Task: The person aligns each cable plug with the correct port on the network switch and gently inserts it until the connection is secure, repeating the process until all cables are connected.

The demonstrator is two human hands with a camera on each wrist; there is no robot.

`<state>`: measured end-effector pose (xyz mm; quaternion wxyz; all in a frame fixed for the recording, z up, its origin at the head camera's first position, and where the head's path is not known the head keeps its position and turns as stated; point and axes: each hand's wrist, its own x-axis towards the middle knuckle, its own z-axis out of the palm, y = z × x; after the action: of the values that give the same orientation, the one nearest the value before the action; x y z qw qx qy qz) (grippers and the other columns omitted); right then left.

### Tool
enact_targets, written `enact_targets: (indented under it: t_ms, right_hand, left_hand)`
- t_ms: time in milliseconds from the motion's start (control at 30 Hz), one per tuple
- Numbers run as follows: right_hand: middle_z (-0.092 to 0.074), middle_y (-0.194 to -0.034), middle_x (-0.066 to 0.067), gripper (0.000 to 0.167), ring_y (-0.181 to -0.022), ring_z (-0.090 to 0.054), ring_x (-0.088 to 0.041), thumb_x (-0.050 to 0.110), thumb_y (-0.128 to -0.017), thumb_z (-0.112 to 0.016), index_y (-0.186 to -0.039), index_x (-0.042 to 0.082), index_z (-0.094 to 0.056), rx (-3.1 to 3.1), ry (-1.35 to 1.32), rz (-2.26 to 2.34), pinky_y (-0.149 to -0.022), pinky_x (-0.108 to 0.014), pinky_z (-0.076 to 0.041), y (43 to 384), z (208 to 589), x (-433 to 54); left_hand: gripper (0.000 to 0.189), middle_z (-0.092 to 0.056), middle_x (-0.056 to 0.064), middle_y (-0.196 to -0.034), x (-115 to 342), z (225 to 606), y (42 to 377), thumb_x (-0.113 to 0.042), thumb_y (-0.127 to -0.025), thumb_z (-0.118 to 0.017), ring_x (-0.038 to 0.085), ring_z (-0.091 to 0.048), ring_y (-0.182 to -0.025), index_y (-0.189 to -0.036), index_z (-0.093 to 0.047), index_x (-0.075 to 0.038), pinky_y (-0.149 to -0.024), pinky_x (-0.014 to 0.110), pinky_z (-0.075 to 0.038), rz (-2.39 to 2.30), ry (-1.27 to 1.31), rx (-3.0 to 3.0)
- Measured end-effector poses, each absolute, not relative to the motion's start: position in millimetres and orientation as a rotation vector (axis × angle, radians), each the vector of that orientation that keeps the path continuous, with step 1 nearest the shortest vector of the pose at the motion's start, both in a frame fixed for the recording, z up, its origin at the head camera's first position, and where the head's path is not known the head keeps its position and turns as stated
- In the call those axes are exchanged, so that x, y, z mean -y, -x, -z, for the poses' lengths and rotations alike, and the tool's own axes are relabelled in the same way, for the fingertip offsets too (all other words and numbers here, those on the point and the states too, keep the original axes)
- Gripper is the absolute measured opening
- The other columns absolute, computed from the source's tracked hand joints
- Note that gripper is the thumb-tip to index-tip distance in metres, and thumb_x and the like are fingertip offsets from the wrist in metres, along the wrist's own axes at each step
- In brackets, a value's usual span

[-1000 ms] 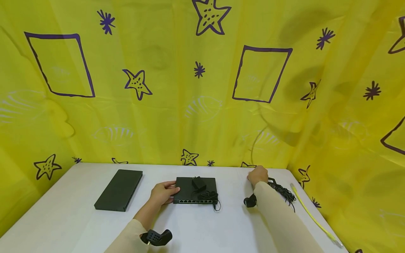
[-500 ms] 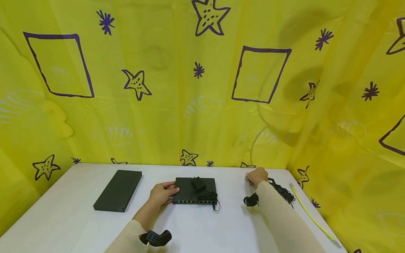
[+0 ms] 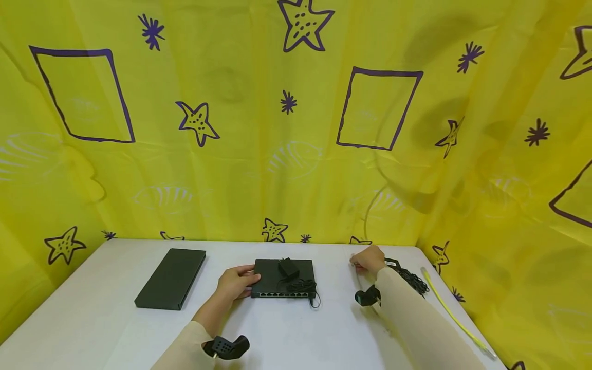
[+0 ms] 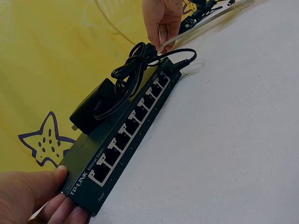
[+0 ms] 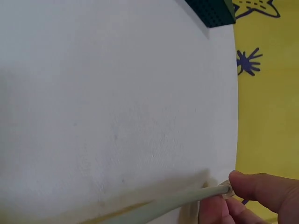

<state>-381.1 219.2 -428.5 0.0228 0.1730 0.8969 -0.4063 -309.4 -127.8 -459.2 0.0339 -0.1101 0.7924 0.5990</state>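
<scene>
My left hand (image 3: 235, 283) grips the left end of a black TP-LINK Ethernet switch (image 4: 88, 184), thumb on top and fingers tucked beneath. A black power adapter (image 3: 289, 269) lies on the switch with its cord bundled, its plug in the switch's right end. The row of ports faces me. Further right, my right hand (image 3: 370, 259) pinches one end of a white cable (image 5: 173, 201) between thumb and fingers. The cable end is partly covered by the fingers, and its connector cannot be made out. A gap of table separates this hand from the switch.
A flat black box (image 3: 171, 280) lies at the left of the white table (image 3: 296, 339). Beyond my right forearm are a bundle of black cable (image 3: 411, 280) and a yellow cable (image 3: 453, 312). A yellow patterned curtain (image 3: 250, 180) hangs behind the table.
My right hand has shifted a little to the left, towards the switch, bringing the white cable's end along. My left hand keeps its grip on the switch's left end.
</scene>
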Motion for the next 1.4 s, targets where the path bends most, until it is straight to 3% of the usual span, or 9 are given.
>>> enact_targets:
  t_ms: [133, 300, 467, 867, 1400]
  right_hand:
    - [-0.058, -0.059, -0.003, 0.018, -0.048, -0.054, -0.007, 0.006, -0.078, -0.078, -0.081, -0.008, -0.067, -2.723, -0.518, 1.318, -0.048, -0.016, -0.047, 378, 427, -216]
    - [-0.063, -0.067, -0.007, 0.021, -0.054, -0.059, -0.010, -0.003, -0.079, -0.075, -0.094, -0.014, -0.065, -2.554, -0.523, 1.515, -0.053, -0.021, -0.055, 373, 428, -213]
    - [-0.063, -0.068, -0.008, 0.018, -0.055, -0.060, -0.011, -0.006, -0.082, -0.071, -0.095, -0.016, -0.063, -2.446, -0.492, 1.627, -0.055, -0.023, -0.057, 363, 424, -209]
    - [-0.064, -0.071, -0.007, 0.022, -0.057, -0.061, -0.011, -0.002, -0.086, -0.069, -0.102, -0.015, -0.063, -2.355, -0.484, 1.655, -0.057, -0.023, -0.058, 349, 422, -204]
    - [-0.068, -0.074, -0.003, 0.027, -0.065, -0.061, -0.010, 0.003, -0.092, -0.065, -0.110, -0.018, -0.064, -2.258, -0.281, 1.729, -0.061, -0.021, -0.057, 332, 426, -197]
  left_hand:
    - [0.051, -0.064, 0.022, -0.125, 128, 458, 309, -0.013, -0.087, -0.075, 0.016, -0.064, -0.085, -0.133, -0.059, 0.000, -0.070, 0.031, -0.060, -1.837, 0.342, -2.436]
    - [0.051, -0.064, 0.022, -0.124, 127, 459, 310, -0.013, -0.087, -0.075, 0.016, -0.064, -0.086, -0.133, -0.059, 0.000, -0.070, 0.031, -0.060, -1.845, 0.344, -2.432]
    - [0.049, -0.065, 0.022, -0.122, 127, 458, 310, -0.012, -0.087, -0.075, 0.016, -0.064, -0.085, -0.133, -0.060, 0.000, -0.070, 0.030, -0.060, -1.840, 0.357, -2.434]
    - [0.049, -0.065, 0.022, -0.122, 128, 460, 311, -0.013, -0.087, -0.074, 0.016, -0.064, -0.084, -0.133, -0.060, 0.000, -0.070, 0.030, -0.060, -1.833, 0.348, -2.436]
    - [0.049, -0.064, 0.022, -0.123, 127, 461, 310, -0.013, -0.088, -0.073, 0.017, -0.064, -0.085, -0.134, -0.059, 0.000, -0.071, 0.030, -0.060, -1.842, 0.341, -2.427]
